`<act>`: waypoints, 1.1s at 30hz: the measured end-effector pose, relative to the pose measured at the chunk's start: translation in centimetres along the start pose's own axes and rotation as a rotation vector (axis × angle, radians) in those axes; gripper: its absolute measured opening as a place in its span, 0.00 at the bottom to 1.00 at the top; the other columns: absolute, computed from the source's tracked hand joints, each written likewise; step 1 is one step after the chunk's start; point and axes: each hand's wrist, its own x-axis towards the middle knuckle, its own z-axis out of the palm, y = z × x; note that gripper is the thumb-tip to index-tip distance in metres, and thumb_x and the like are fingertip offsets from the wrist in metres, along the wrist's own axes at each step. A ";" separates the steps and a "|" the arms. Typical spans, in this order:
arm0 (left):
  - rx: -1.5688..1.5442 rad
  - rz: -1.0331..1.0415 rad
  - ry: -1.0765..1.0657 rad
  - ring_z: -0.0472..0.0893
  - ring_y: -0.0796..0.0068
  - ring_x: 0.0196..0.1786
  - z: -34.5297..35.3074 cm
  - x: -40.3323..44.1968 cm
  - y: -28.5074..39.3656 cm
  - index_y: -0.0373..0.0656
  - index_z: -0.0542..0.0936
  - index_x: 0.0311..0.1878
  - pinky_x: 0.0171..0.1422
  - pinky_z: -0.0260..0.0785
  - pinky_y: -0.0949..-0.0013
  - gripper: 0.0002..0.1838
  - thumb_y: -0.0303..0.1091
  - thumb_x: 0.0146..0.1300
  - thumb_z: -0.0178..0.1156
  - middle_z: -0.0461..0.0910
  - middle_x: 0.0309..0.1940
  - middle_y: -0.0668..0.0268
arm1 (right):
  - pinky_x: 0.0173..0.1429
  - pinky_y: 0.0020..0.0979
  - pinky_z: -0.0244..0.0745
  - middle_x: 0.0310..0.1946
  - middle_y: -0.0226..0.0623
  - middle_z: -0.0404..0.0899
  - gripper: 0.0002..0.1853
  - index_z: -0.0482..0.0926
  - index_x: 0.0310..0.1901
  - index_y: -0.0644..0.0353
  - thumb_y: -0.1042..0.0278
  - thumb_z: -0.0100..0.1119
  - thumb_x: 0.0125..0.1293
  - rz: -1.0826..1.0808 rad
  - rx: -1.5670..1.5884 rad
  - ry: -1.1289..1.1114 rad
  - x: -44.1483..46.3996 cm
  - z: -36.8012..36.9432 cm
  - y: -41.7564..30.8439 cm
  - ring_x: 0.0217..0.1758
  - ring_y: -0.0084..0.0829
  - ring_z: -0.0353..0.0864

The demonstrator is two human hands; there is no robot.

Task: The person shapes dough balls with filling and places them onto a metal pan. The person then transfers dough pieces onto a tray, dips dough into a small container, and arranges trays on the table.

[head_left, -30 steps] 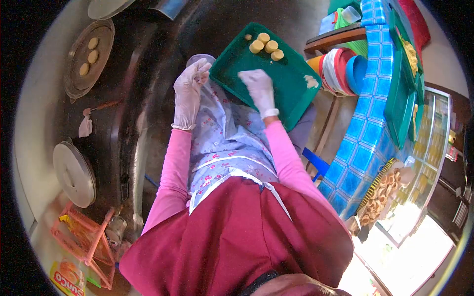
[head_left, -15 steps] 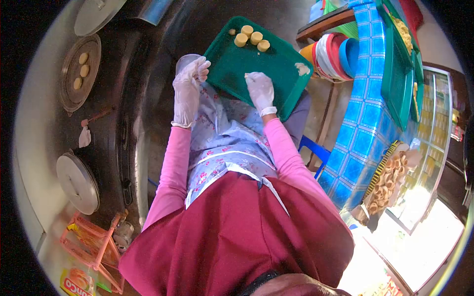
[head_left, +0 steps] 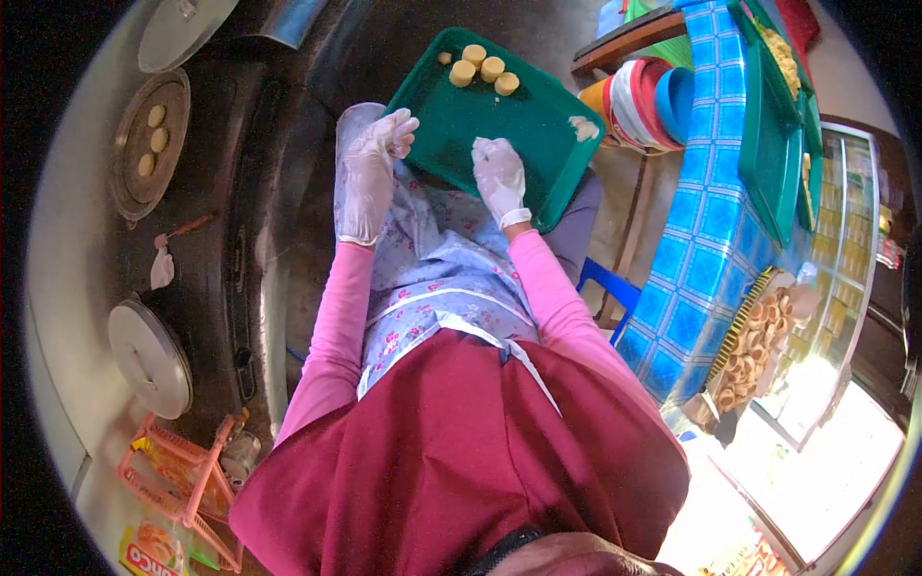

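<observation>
- Table (head_left: 706,216), one, under blue checked cloth, to the right of the knees.
- One green tray (head_left: 543,173) at the lap, beyond the apron (head_left: 442,240); keeping both gloves above its rim would let crumbs land inside.
- One round pan (head_left: 128,182), well apart on the left side.
- Two gloved hands: the left hand (head_left: 365,187), near the tray's corner, has bent fingers; whether they close on anything, I cannot tell. The right hand (head_left: 500,180), over the near edge, has its fingers curled in together, contents hidden. Light, even finger pressure would suit soft-looking pieces best.
- Four short cylinders (head_left: 492,68), upright in a loose cluster at the tray's far end; leaving room around them would spare their edges.
- Three pale discs (head_left: 159,140), lined up in the pan.
- One flattened pale scrap (head_left: 583,128), by the tray's right edge.
- One small lump (head_left: 445,59), beside the cylinders.
</observation>
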 end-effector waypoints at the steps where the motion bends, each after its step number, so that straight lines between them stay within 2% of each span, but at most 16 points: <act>1: 0.009 -0.011 0.003 0.73 0.81 0.36 0.2 -0.2 0.3 0.34 0.85 0.55 0.43 0.65 0.76 0.18 0.39 0.75 0.58 0.84 0.40 0.68 | 0.49 0.43 0.80 0.39 0.43 0.84 0.10 0.86 0.42 0.56 0.65 0.54 0.69 0.004 0.004 -0.008 -0.3 0.3 -0.4 0.42 0.46 0.84; 6: 0.038 -0.039 0.020 0.75 0.83 0.39 0.0 -0.4 0.8 0.33 0.84 0.54 0.45 0.65 0.78 0.16 0.36 0.74 0.59 0.86 0.43 0.65 | 0.45 0.41 0.81 0.37 0.41 0.84 0.08 0.86 0.39 0.55 0.66 0.57 0.67 -0.121 -0.099 -0.152 0.0 -2.2 0.4 0.39 0.44 0.84; 7: 0.058 -0.043 0.029 0.75 0.83 0.39 0.0 -0.5 1.0 0.33 0.84 0.54 0.45 0.65 0.78 0.16 0.36 0.74 0.59 0.86 0.43 0.66 | 0.46 0.41 0.80 0.35 0.41 0.84 0.08 0.86 0.35 0.56 0.65 0.58 0.66 0.051 -0.101 -0.180 0.1 -3.3 -0.2 0.39 0.43 0.83; 10: 0.061 -0.030 0.022 0.75 0.84 0.40 0.2 -0.5 0.9 0.33 0.85 0.53 0.45 0.66 0.76 0.16 0.37 0.73 0.60 0.86 0.43 0.68 | 0.45 0.42 0.80 0.34 0.42 0.83 0.09 0.86 0.34 0.54 0.66 0.57 0.67 0.226 0.223 -0.104 1.1 -3.2 1.7 0.39 0.43 0.83; 13: 0.314 0.094 -0.060 0.81 0.75 0.42 1.7 -1.2 0.7 0.36 0.85 0.53 0.47 0.70 0.72 0.15 0.38 0.73 0.59 0.88 0.43 0.63 | 0.45 0.43 0.80 0.35 0.44 0.81 0.09 0.86 0.36 0.54 0.70 0.54 0.67 0.049 0.075 -0.016 1.2 -3.1 1.7 0.41 0.45 0.83; 16: 0.906 0.317 -0.289 0.85 0.64 0.49 1.8 0.7 -2.5 0.37 0.84 0.56 0.57 0.74 0.63 0.16 0.34 0.71 0.58 0.87 0.48 0.56 | 0.47 0.43 0.80 0.36 0.43 0.82 0.11 0.86 0.42 0.55 0.74 0.52 0.66 -0.008 -0.030 -0.111 0.7 -2.7 1.9 0.43 0.45 0.84; 17: 1.170 0.420 -0.411 0.84 0.54 0.53 2.0 1.3 -3.5 0.37 0.83 0.57 0.61 0.74 0.62 0.17 0.29 0.68 0.56 0.86 0.48 0.50 | 0.47 0.43 0.80 0.36 0.43 0.82 0.12 0.86 0.43 0.54 0.74 0.52 0.66 -0.054 -0.011 -0.106 0.3 -3.1 2.0 0.43 0.45 0.84; 18: 1.230 0.497 -0.457 0.82 0.50 0.54 2.3 1.1 -4.6 0.37 0.81 0.60 0.65 0.73 0.57 0.20 0.27 0.65 0.56 0.86 0.49 0.52 | 0.47 0.44 0.80 0.36 0.43 0.82 0.12 0.86 0.44 0.54 0.74 0.52 0.66 -0.101 0.008 -0.105 0.0 -3.4 1.9 0.44 0.45 0.84; 20: 1.398 0.702 -0.526 0.79 0.37 0.56 2.7 1.5 -7.5 0.36 0.78 0.62 0.63 0.74 0.44 0.22 0.32 0.64 0.59 0.82 0.56 0.51 | 0.48 0.46 0.79 0.37 0.46 0.80 0.13 0.86 0.47 0.52 0.73 0.52 0.67 -0.020 -0.065 -0.172 -0.5 -4.1 1.4 0.44 0.48 0.83; 22: 1.533 0.727 -0.514 0.73 0.28 0.62 3.9 0.2 -7.5 0.36 0.74 0.66 0.66 0.69 0.35 0.26 0.36 0.66 0.60 0.76 0.64 0.52 | 0.49 0.48 0.79 0.39 0.49 0.79 0.15 0.86 0.49 0.50 0.72 0.52 0.67 0.074 -0.146 -0.228 -0.8 -5.0 1.2 0.44 0.51 0.83; 23: 1.598 0.741 -0.514 0.69 0.24 0.66 4.5 -0.5 -7.5 0.36 0.72 0.68 0.67 0.67 0.31 0.29 0.38 0.67 0.61 0.72 0.69 0.52 | 0.49 0.50 0.79 0.40 0.51 0.77 0.14 0.85 0.51 0.51 0.72 0.53 0.67 0.034 -0.250 -0.264 -1.3 -5.3 1.0 0.45 0.54 0.82; 26: 1.651 0.637 -0.592 0.58 0.21 0.74 5.4 -1.1 -8.4 0.37 0.68 0.72 0.70 0.59 0.22 0.33 0.45 0.69 0.60 0.65 0.74 0.55 | 0.48 0.50 0.78 0.41 0.51 0.76 0.14 0.85 0.51 0.51 0.73 0.54 0.67 0.018 -0.223 -0.284 -1.1 -5.5 2.2 0.46 0.54 0.81; 27: 1.658 0.626 -0.615 0.57 0.22 0.75 5.3 -1.1 -8.8 0.38 0.67 0.74 0.72 0.56 0.22 0.34 0.47 0.70 0.59 0.65 0.74 0.55 | 0.50 0.49 0.78 0.42 0.52 0.75 0.15 0.84 0.51 0.54 0.73 0.57 0.64 0.368 0.072 -0.207 -0.3 -4.4 3.0 0.48 0.54 0.80; 28: 1.657 0.633 -0.612 0.57 0.22 0.75 5.3 -1.1 -8.9 0.39 0.67 0.74 0.72 0.55 0.22 0.34 0.47 0.70 0.59 0.65 0.75 0.55 | 0.53 0.46 0.76 0.45 0.55 0.77 0.17 0.82 0.52 0.60 0.72 0.58 0.61 0.079 -0.075 -0.158 0.2 -5.2 3.2 0.49 0.54 0.79; 30: 1.651 0.647 -0.605 0.58 0.21 0.74 5.4 -1.4 -9.1 0.39 0.67 0.74 0.72 0.54 0.22 0.34 0.48 0.70 0.58 0.64 0.75 0.55 | 0.55 0.48 0.74 0.55 0.62 0.74 0.26 0.76 0.62 0.62 0.72 0.59 0.59 0.049 -0.259 0.017 2.6 -5.3 2.9 0.53 0.56 0.77; 33: 1.637 0.678 -0.553 0.65 0.31 0.73 5.9 -1.6 -8.3 0.38 0.73 0.69 0.75 0.55 0.29 0.28 0.42 0.69 0.59 0.71 0.70 0.54 | 0.56 0.53 0.71 0.64 0.65 0.67 0.37 0.64 0.73 0.57 0.73 0.59 0.59 -0.013 -0.525 0.217 5.3 -3.1 1.7 0.56 0.57 0.74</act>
